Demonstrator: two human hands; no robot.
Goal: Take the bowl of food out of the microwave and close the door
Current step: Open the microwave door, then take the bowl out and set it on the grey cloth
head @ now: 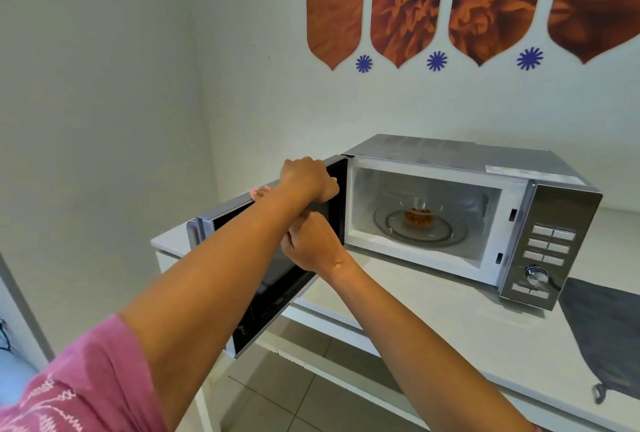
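Your left hand (306, 178) grips top edge of the open microwave door (277, 258); right hand (311, 244) sits just below it, w/ fingers curled. Glass bowl (419, 211) w/ orange food sits on turntable (420, 230) inside microwave (485, 209).

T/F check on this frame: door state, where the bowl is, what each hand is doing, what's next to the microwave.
1. The microwave door is open. True.
2. The bowl sits on the counter. False: it is on the turntable inside the microwave.
3. The left hand rests on the door's top edge. True.
4. The right hand holds the bowl. False: it is by the door, apart from the bowl.
5. A dark cloth lies on the counter, right of the microwave. True.
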